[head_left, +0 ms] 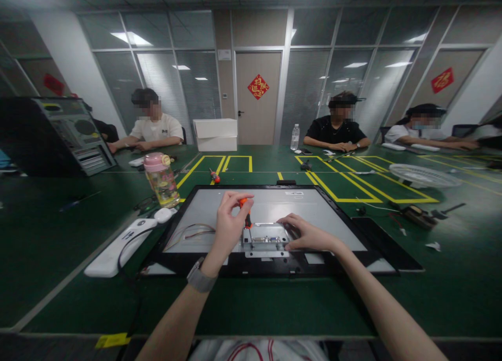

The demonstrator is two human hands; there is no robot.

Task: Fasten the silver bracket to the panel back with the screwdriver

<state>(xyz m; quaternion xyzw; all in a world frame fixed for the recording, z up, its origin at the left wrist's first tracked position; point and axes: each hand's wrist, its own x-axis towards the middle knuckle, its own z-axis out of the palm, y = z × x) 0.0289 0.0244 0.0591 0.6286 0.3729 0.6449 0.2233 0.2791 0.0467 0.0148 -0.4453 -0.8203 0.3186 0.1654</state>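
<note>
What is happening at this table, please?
A person's left hand holds an orange-and-black screwdriver nearly upright at the left end of a metal bracket. The right hand touches the bracket's right end. The bracket sits on a flat panel on the green table. Other people sit opposite.

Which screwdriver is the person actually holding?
The orange-and-black screwdriver, roughly upright in the left hand, its shaft pointing down at the metal bracket. The blue-handled screwdriver lies on the table, far left.

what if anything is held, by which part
Left grip holds an orange and black screwdriver by its handle; right grip is at the right end of a silver metal bracket, hold unclear.
</note>
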